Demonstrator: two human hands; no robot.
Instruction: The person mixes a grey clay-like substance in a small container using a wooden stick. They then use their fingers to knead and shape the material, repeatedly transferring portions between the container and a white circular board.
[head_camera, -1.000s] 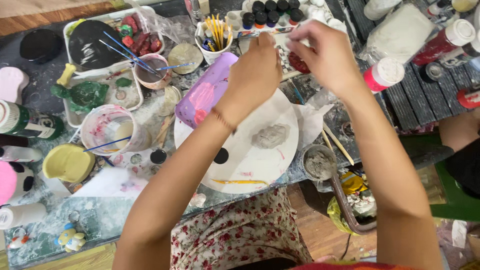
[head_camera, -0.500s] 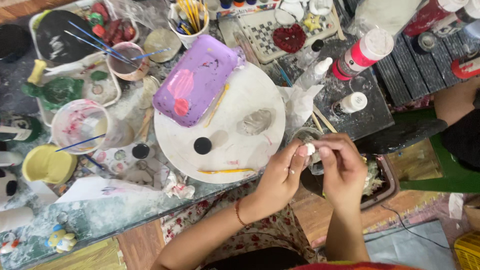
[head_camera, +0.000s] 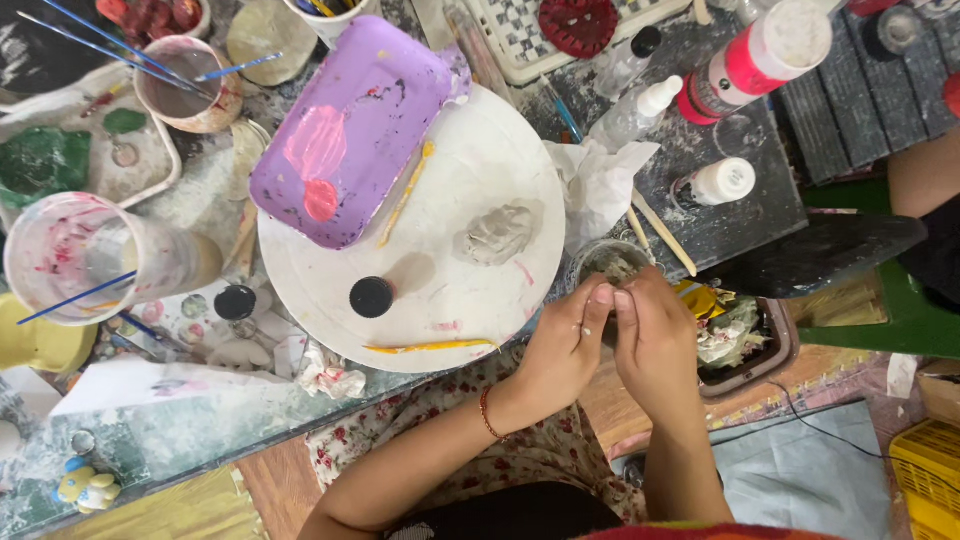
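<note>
Cluttered, paint-smeared craft table, seen from above. Nearest, left hand and right hand, now drawn back from the far jars to the near edge. Fingers curled closed, tips pressed together, seemingly nipping a small piece, hidden between them. Judging by that, work shifted from fetching to fine handling over the small cup. Long axis and heading of the piece: cannot tell. Beyond, round white board with grey clay lump, black-capped bottle, purple tray.
</note>
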